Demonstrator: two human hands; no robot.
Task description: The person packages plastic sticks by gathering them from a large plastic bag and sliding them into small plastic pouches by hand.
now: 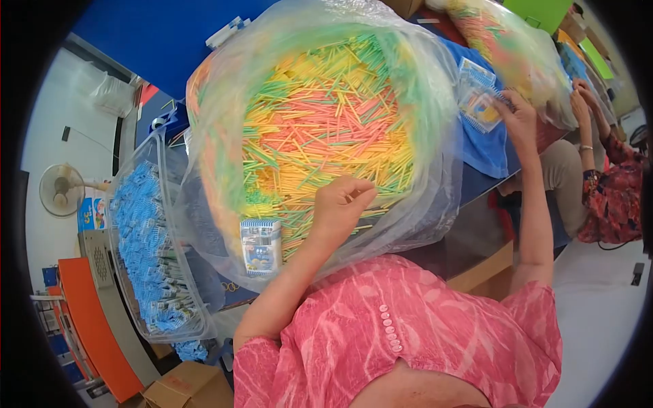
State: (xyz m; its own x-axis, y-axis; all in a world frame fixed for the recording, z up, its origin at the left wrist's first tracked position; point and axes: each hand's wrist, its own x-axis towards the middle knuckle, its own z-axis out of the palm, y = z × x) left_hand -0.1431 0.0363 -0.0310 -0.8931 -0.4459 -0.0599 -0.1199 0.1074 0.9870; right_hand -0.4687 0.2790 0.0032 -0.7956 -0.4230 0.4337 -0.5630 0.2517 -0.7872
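A large clear plastic bag [435, 183] lies open before me, full of thin pink, yellow, orange and green sticks [326, 122]. My left hand [342, 206] is over the near part of the sticks, its fingers curled together; whatever they may hold is hidden. Off to the right, my right hand [520, 121] pinches the edge of a clear printed packet [481, 112] above a blue cloth [486, 146]. Another printed packet [474, 72] lies just beyond it. At the bag's near left edge rests a blue and white packet [261, 248] with a barcode.
On the left stands a clear plastic bin [204, 319] heaped with blue and white packets [146, 231]. A second bag of coloured sticks [507, 51] is at the far right, near another person's hands [583, 102]. A cardboard box [187, 387] sits at lower left.
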